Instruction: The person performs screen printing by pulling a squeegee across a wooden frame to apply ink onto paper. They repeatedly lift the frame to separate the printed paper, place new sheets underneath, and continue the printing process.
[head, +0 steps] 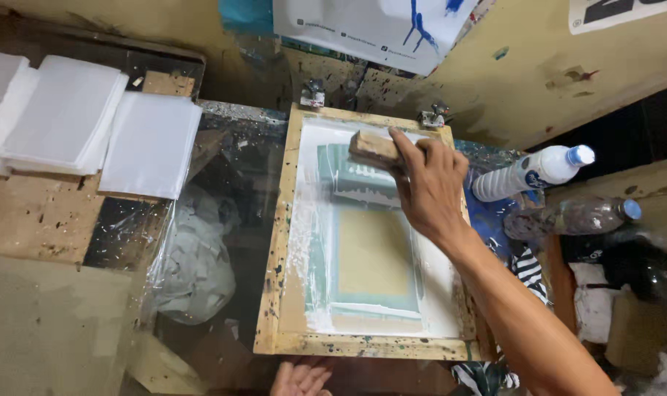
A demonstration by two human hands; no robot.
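Squeegee (375,149), a wooden-handled block, sits at the upper centre of the frame, pressed against the mesh near the far rail of the printing screen (282,242). The right hand (427,187) is clamped over it, fingers wrapped across the handle's top, with the forearm running down to the lower right corner. White ink lies smeared along the mesh's left, far and near margins, around a greenish rectangular stencil area at centre. The screen's pale wooden frame is speckled with paint; two metal hinge clamps (313,93) pin its far rail at the upper centre. The left hand (301,380) shows only as fingertips at the bottom edge, just beside the near rail, fingers loosely spread and holding nothing. Left of the frame, a glass surface over crumpled plastic (194,257) leaves a free strip. Stacks of white sheets (91,121) occupy the upper left, well apart from the screen. On the right, two plastic bottles (531,172) lie close to the frame's right rail, narrowing the room there.
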